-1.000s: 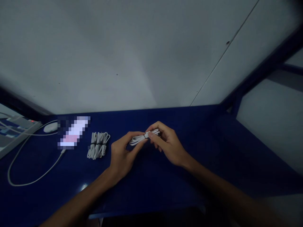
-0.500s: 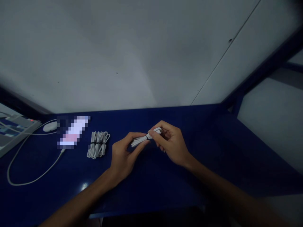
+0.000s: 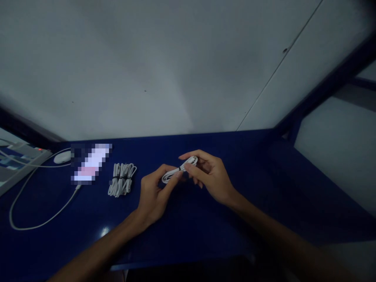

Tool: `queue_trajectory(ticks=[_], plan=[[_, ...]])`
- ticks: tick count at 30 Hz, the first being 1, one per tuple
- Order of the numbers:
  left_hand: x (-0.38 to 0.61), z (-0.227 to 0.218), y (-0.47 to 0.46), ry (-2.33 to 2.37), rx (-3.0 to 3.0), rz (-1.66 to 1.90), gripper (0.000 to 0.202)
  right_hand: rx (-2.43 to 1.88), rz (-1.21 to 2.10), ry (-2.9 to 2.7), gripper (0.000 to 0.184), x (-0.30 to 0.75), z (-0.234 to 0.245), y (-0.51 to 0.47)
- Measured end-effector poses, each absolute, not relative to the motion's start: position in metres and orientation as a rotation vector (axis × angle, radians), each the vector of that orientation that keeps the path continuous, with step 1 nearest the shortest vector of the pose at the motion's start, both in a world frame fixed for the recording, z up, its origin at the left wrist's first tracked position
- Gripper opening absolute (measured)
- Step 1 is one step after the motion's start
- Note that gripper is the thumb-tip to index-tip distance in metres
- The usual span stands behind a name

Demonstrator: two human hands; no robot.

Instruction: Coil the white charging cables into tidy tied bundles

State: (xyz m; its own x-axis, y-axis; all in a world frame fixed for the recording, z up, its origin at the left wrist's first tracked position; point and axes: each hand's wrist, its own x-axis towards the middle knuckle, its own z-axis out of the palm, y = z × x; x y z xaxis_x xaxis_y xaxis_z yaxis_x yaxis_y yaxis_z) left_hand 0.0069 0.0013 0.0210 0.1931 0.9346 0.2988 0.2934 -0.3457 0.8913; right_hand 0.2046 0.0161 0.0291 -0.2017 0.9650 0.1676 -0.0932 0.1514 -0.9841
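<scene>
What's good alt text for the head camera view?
The left hand and right hand hold a coiled white cable with a black tie over a blue table. Left of them lie more tied cables and a pixelated bright object.

Right side open, left side crowded

Widest pass: blue worktop (image 3: 264,156) right of the right hand (image 3: 216,178), centre right of frame, running to the slanted blue frame post (image 3: 317,96). Wall (image 3: 164,70) closes off the back; bare strip of worktop between it and both hands, passable side to side. Middle: blocked by left hand (image 3: 154,192) and right hand, fingers of both on one white cable coil (image 3: 188,164). Forearms cut across lower left and lower right; open wedge between them, bottom centre. Left: tied cable bundles (image 3: 121,180) just beside left hand, thin gap only. Beyond: pixelated bright object (image 3: 95,162), white rounded object (image 3: 62,157), looped cable (image 3: 63,213) (snag risk), power strip (image 3: 38,160) at left edge.
</scene>
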Motion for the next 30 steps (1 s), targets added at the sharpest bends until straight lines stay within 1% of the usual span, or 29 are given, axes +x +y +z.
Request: queue_trajectory(ticks=[3,5,8,10,13,16,19,21,24,27,30], plan=[[0.008,0.022,0.004,1.138,1.662,1.143,0.029,-0.859,1.479,-1.295,0.030,0.206,0.027,0.021],[0.008,0.022,0.005,1.093,1.560,1.095,0.033,-0.838,1.585,-1.238,0.030,0.207,0.025,0.024],[0.009,0.020,0.006,1.088,1.449,0.982,0.040,-0.849,1.675,-1.217,0.030,0.209,0.024,0.027],[0.009,0.019,0.006,1.097,1.435,0.902,0.046,-0.867,1.671,-1.249,0.029,0.210,0.023,0.028],[0.009,0.020,0.004,1.072,1.472,0.777,0.050,-0.911,1.554,-1.331,0.024,0.212,0.024,0.030],[0.010,0.023,0.004,1.087,1.569,0.715,0.053,-0.965,1.498,-1.331,0.024,0.216,0.024,0.034],[0.010,0.024,0.006,1.135,1.633,0.720,0.058,-0.988,1.512,-1.243,0.030,0.224,0.025,0.041],[0.010,0.024,0.008,1.163,1.630,0.730,0.056,-1.034,1.467,-1.196,0.035,0.231,0.026,0.046],[0.010,0.022,0.010,1.178,1.617,0.738,0.053,-1.221,1.295,-1.207,0.038,0.246,0.027,0.055],[0.010,0.021,0.010,1.191,1.616,0.751,0.051,-1.513,1.017,-1.358,0.033,0.261,0.023,0.062],[0.009,0.021,0.010,1.196,1.622,0.767,0.048,-1.733,0.868,-1.480,0.029,0.271,0.016,0.067]])
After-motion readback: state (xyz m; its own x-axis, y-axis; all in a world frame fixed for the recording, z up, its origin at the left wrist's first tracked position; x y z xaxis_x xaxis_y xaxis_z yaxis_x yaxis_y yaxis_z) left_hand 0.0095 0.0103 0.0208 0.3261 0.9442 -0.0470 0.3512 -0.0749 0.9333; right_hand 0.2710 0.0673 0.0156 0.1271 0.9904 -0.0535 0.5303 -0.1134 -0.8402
